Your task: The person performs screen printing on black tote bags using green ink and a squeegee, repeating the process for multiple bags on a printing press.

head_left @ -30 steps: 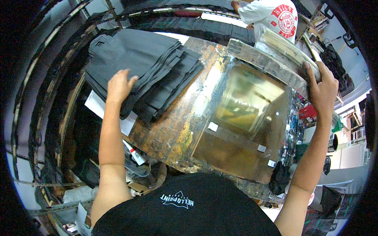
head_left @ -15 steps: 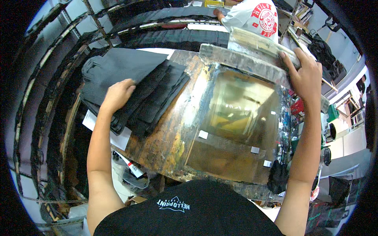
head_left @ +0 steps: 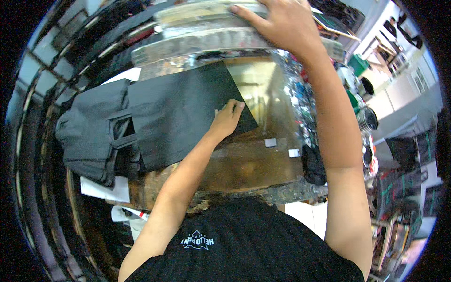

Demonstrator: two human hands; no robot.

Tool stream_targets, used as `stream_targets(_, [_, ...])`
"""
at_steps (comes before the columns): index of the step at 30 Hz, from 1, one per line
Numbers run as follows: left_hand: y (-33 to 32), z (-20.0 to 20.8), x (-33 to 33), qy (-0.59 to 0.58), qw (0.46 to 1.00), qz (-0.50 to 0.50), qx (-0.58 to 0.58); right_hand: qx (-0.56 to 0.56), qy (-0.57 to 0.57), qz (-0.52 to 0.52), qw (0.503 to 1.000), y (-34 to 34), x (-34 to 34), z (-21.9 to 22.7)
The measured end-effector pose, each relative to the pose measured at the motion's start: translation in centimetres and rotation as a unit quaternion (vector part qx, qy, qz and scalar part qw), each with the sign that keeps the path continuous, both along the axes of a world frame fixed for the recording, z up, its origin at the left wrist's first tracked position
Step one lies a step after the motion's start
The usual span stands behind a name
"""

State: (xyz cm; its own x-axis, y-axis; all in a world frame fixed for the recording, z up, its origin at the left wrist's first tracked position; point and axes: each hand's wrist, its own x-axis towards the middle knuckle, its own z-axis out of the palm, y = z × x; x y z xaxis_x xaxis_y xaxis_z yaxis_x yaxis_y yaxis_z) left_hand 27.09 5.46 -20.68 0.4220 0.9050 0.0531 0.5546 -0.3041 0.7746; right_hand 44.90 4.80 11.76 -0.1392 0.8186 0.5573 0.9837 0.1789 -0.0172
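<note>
Worktable [head_left: 149,187] of paint-stained wood: I note one flat black fabric bag [head_left: 174,110], left to centre; far side, a long pale stained frame [head_left: 195,18]. Right hand [head_left: 290,29] grips the frame; left hand [head_left: 226,120] pinches the bag's right edge.

From the person's head, one fisheye view faces down at the worktable [head_left: 149,186].

Two hands [head_left: 227,118] (plus two white squares [head_left: 270,142])
</note>
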Motion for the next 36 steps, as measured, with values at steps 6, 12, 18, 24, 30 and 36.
stream_targets(6, [-2.7, 0.8, -4.2, 0.398, 0.902, 0.017, 0.167, 0.008, -0.019, 0.010, 1.000, -0.2, 1.1, -0.7])
stream_targets(12, [0.7, -2.7, -1.4, 0.312, 0.922, -0.070, 0.219, -0.034, 0.001, 0.021, 0.999, 0.5, 0.2, 0.3])
stream_targets(18, [0.8, -2.9, 6.7, 0.281, 0.916, -0.124, 0.256, -0.003, -0.006, -0.008, 1.000, 0.0, 1.3, 0.4])
stream_targets(24, [-1.6, -3.0, 8.0, 0.258, 0.926, -0.113, 0.252, -0.036, 0.005, 0.010, 0.999, -0.3, 1.0, 0.9])
stream_targets(30, [-3.4, -2.7, 7.6, 0.272, 0.927, -0.095, 0.242, -0.026, 0.012, 0.008, 1.000, -0.4, 0.6, 0.7])
stream_targets(36, [-6.9, -2.6, 5.0, 0.250, 0.929, -0.092, 0.256, 0.040, -0.012, -0.018, 0.999, 0.7, 1.1, -0.8])
